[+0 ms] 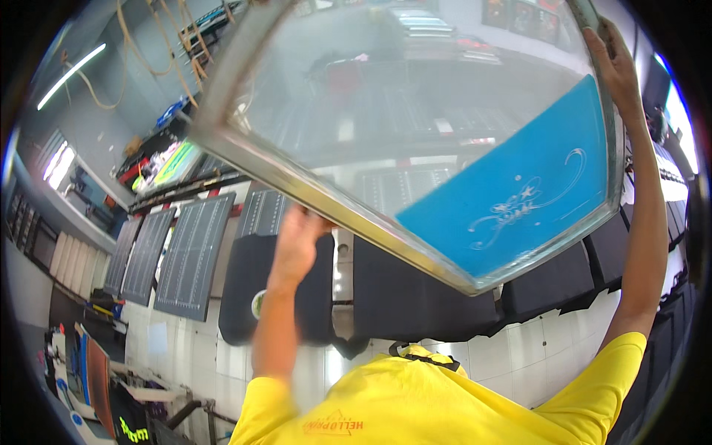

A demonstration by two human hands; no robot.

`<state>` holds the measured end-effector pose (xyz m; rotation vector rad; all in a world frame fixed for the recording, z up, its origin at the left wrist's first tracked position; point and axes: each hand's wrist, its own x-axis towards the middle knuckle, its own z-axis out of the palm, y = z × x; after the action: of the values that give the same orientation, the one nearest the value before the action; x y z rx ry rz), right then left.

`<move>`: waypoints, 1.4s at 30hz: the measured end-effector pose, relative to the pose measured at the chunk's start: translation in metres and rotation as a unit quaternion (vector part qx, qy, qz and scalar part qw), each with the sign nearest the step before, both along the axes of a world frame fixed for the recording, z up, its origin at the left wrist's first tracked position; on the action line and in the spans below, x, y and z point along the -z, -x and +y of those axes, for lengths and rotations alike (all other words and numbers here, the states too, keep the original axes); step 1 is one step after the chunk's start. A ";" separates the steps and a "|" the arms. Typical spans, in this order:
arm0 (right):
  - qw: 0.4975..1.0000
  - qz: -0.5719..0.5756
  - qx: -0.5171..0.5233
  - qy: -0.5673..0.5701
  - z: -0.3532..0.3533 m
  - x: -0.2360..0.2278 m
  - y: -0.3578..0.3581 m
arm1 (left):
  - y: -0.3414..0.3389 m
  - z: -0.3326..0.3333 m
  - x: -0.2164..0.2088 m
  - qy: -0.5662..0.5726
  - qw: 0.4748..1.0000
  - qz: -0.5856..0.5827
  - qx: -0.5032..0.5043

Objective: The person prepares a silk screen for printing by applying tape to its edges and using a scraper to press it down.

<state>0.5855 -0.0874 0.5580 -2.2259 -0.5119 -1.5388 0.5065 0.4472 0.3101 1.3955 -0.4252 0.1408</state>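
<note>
Raised and tilted in front of me is a large screen printing frame [371, 236], with pale see-through mesh stretched inside metal edges. A blue stencil area [452, 211] covers one corner of the mesh and carries a fine floral scroll design. My left hand [298, 241] grips the lower left edge of the frame, its fingertips partly hidden behind it. At the upper right, my right hand [614, 65] is wrapped round the other side. Below the frame, black fabric [274, 289] lies over a printing board, with a small round pale-and-green item [258, 304] on it.
A row of grey printing boards [194, 256] stretches to the left. More black-covered boards [549, 285] continue to the right. Colourful sheets [169, 167] lie on a far-left table. A cluttered rack [111, 386] stands at lower left, over white floor tiles [512, 363].
</note>
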 end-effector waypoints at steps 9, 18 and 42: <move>0.968 0.084 -0.016 0.237 0.115 0.107 -0.115 | 0.112 -0.055 0.154 -0.050 0.940 0.294 0.167; 0.870 0.362 -0.160 0.293 0.226 0.269 -0.174 | 0.173 -0.066 0.222 0.068 0.879 0.453 0.134; 0.807 0.487 -0.091 0.321 0.328 0.484 -0.225 | 0.181 -0.031 0.288 0.125 0.819 0.560 0.036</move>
<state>0.8108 0.2401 0.0738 -2.9192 -0.9237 0.0607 0.3252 0.4162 0.0224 0.9824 0.5196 -0.6574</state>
